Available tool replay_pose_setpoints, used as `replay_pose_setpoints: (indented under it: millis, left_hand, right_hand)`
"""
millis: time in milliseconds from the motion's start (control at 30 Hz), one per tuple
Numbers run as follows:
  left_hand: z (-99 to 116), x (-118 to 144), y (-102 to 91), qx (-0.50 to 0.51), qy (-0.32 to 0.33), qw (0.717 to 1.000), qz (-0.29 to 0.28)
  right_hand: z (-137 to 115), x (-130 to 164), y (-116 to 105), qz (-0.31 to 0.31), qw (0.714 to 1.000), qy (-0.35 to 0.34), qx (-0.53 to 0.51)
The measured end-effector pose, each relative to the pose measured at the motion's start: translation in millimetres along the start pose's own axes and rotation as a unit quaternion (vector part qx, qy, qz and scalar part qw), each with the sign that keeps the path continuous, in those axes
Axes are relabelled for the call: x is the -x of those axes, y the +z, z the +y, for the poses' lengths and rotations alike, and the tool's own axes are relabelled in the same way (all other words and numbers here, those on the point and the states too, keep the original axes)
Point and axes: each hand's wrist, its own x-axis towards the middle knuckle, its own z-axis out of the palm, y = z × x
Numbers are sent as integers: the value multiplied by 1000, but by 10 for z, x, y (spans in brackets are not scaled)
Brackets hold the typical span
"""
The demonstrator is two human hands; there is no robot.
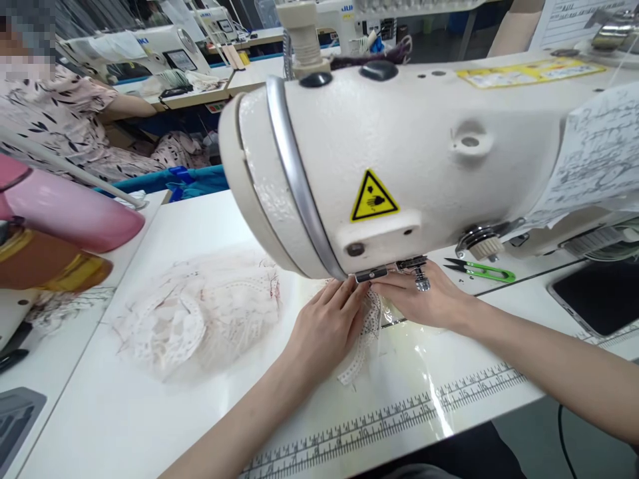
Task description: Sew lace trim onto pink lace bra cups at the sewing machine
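Head view: a white sewing machine point(399, 140) stands in the way, its bulky front reaching over the spot where both hands work. Below it, a narrow lace strip point(371, 326) runs out toward the near edge, between the left hand point(327, 326) and the right hand point(429, 296). The left hand lies palm down, fingers extended and close together; the right comes in from the other side, fingers pointing under the machine. Left of the left hand lies a loose heap of pale lace point(239, 306) with a round coil in it. Green-handled snips point(484, 271) rest beyond the right wrist, and a dark phone point(599, 299) lies farther right. A pink bottle point(80, 206) and an amber container point(54, 259) crowd the left side.

The machine covers the stitching point and some fingertips, so whether either hand pinches the strip cannot be told. The heap's folds blur together, and the handwritten paper point(594, 153) is hard to read.

The white tabletop point(164, 412) shines with reflected light; a ruler scale point(384, 424) follows its near edge. Beyond, a co-worker in patterned clothing point(50, 120) sits near another machine point(130, 53).
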Motion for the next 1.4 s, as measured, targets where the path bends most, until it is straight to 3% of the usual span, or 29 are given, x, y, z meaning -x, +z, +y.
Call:
replay_pose_setpoints:
  millis: [567,767,833,933,1033,1133,1300,1400]
  left_hand:
    - [6,16,9,-17,-4,1000,-3]
    - [50,-7,-276,-47,10,998,41]
    - [59,61,-420,-37,30,997,64]
    - [94,270,-545,-38,132,985,106]
    - [179,507,-526,-81,173,978,80]
    - [274,631,-467,-72,109,989,72]
    - [265,478,-601,89,-106,990,31]
    - [155,267,-717,80,-99,992,-6]
  right_hand:
    - [25,16,78,73,996,-37,24]
    - [28,3,63,81,996,-45,-10]
    - [22,1,32,62,997,-44,-6]
    - [12,2,-10,29,998,-46,7]
    - [2,14,-24,4,998,-55,2]
    - [-9,36,-15,-4,998,-56,5]
    - [-18,48,6,19,997,-68,-15]
    - [-18,29,-1,38,996,-78,-13]
